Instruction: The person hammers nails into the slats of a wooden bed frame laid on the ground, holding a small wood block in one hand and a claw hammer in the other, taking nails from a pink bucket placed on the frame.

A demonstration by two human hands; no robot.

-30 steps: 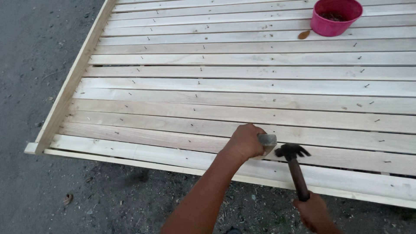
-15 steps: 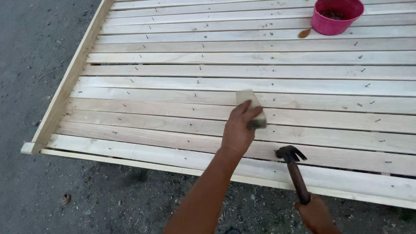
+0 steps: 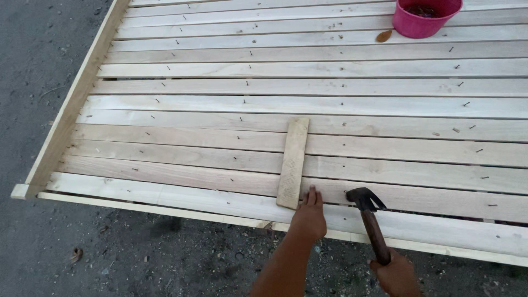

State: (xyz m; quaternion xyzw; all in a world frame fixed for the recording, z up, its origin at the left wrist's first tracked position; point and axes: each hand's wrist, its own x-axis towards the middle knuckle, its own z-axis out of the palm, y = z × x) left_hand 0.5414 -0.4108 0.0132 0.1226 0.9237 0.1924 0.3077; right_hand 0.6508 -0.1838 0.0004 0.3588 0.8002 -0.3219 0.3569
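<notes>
at the near edge of the slatted wooden panel (image 3: 330, 71), the left hand (image 3: 309, 215) lies flat with its fingers stretched forward, the fingertips touching or just beside the lower right corner of a short wooden block (image 3: 292, 161); nothing is clasped in it. the right hand (image 3: 397, 272), at the bottom of the view, is clenched round the brown handle of a hammer (image 3: 369, 220), whose dark head rests on or just over the second slat from the near edge, to the right of the left hand and close to it.

the short wooden block lies flat across the slats, its long side running away from the person, spanning several boards and ending at its near end just ahead of the left hand's fingers. it sits left of the hammer head, with the left hand between the two.

further out, the pale slats run side by side from left to right with thin gaps, dotted with small nails, some standing proud. a side rail (image 3: 71, 110) closes the panel on the left. a pink bucket (image 3: 426, 16) stands on the far slats at the top right, with a brown dry leaf (image 3: 384, 36) just beside it. dark gritty ground (image 3: 137, 253) with wood chips lies around the panel.
</notes>
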